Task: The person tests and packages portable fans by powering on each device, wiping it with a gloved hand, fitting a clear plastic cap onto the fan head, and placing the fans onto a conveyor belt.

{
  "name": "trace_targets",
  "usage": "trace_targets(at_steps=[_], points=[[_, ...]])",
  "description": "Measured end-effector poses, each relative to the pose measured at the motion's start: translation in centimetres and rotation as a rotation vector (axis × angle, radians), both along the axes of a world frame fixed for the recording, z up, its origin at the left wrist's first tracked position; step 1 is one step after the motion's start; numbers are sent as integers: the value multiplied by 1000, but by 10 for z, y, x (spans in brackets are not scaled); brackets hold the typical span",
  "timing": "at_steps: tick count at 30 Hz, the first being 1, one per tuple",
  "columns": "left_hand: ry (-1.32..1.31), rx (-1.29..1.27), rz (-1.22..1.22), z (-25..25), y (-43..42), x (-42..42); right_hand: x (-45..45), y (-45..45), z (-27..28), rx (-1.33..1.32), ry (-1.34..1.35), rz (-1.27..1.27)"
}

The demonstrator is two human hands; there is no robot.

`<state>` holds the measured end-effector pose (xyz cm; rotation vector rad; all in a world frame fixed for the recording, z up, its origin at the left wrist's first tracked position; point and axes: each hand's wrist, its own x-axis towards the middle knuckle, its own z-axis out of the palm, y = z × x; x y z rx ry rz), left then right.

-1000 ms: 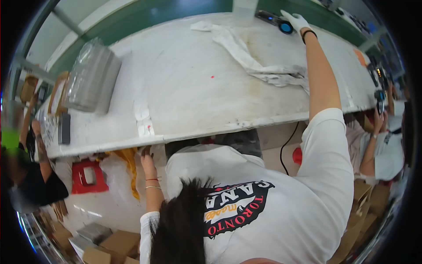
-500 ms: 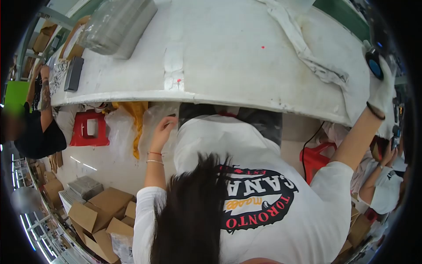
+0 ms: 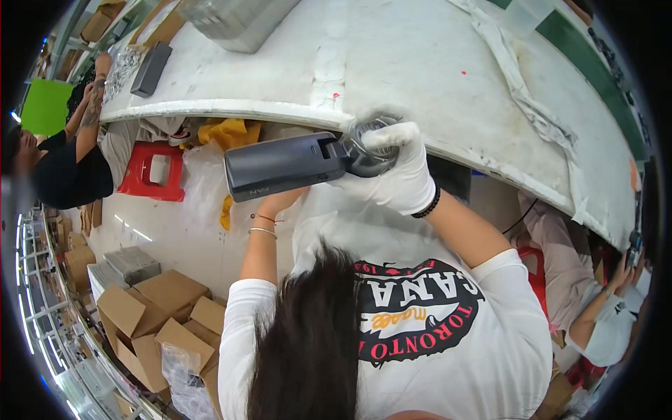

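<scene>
Clasping the dark device [image 3: 283, 168] by its ringed end [image 3: 365, 162], the gloved right grip [image 3: 400, 171] is closed round it, apparently leaving most uncovered, jutting leftward; the left grip [image 3: 281, 201], below the device, is half hidden, its hold impossible to tell.

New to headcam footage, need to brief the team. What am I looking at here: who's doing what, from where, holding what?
No machine here: just a person's two hands, seen by a wide-angle camera worn on the head, looking forward and down. That's why the wearer's own white shirt fills the lower part. The gloved right hand grips a dark device by its round end. The left hand is partly hidden behind it; contact can't be told. On the white table lie a clear-wrapped grey block, a small dark box and a white cloth-like strip.
</scene>
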<state>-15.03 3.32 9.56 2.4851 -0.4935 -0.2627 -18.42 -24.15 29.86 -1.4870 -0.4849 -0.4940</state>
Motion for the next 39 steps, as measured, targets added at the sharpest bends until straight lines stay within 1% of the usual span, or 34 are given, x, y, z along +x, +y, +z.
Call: trace_targets(at_steps=[1,2,3,4,5,6,7,8,9,10,11,12,13,14,15,16,17,18,19,21,22,23,24,26,27,28,29,31,32,33,34,36,38,39], points=[[25,-284,58,-52,31,10,5,-6,5,-60,-10,71],[17,-356,106,-85,53,21,7,-9,7,-123,-17,142],[6,-430,151,-117,74,33,6,-1,-2,25,-162,25],[-39,-289,181,-130,87,41,5,-5,-1,-77,-167,26],[-135,240,153,-132,96,40,4,-9,0,-175,-172,24],[-26,285,146,-81,66,29,6,-1,-9,50,-90,27],[80,335,137,-24,32,17,4,-5,-1,49,-92,24],[67,182,167,-11,26,-3,2,-14,13,-184,-140,-98],[62,159,-87,-20,40,-10,0,-21,20,-416,-186,-224],[71,-44,12,-25,41,-13,2,-23,12,-332,-161,-128],[78,-248,109,-30,43,-11,2,-24,12,-329,-163,-139],[279,-418,230,-16,36,-7,2,-25,17,-365,-144,-160],[400,-404,215,-4,26,-4,1,-24,21,-400,-122,-179],[521,-390,204,7,14,-4,2,-22,22,-360,-94,-185],[390,-213,180,52,-18,-12,0,-21,22,-361,-94,-186],[388,-215,180,46,-22,-10,-1,-21,23,-370,-74,-156],[283,-263,96,32,-24,-6,-2,-21,24,-379,-54,-128],[178,-308,12,18,-25,-1,0,-20,20,-349,-96,-117],[-51,-339,-21,7,-24,7,1,-21,17,-350,-97,-123],[-603,60,-139,-3,-5,55,0,-23,14,-283,-67,-97],[-35,-562,120,24,-17,64,-1,-25,13,-285,-67,-111],[582,-1137,381,52,-29,70,-3,-25,11,-272,-65,-179],[596,-1124,494,41,-28,74,-5,-26,11,-257,-60,-244],[38,-82,-166,80,-58,59,-8,-33,13,-279,-52,-249],[-607,148,-492,46,-63,63,-9,-38,16,-250,-119,-247],[-254,-149,-425,60,-82,53,-10,-43,20,-222,-181,-248],[113,-429,-344,74,-103,36,-13,-50,24,-286,-209,-261],[176,-386,-508,86,-135,12,-13,-59,30,-303,-218,-275],[179,-383,-527,74,-151,9,-15,-63,31,-320,-231,-268],[229,-154,-697,53,-164,8,-17,-66,33,-322,-232,-288],[273,79,-860,43,-175,7,-20,-69,35,-329,-216,-295],[214,133,-902,31,-185,6,-25,-77,39,-343,-203,-320],[158,182,-940,-3,-197,17,-34,-86,41,-328,-136,-294],[95,164,-908,-9,-201,27,-38,-90,45,-333,-133,-311]])
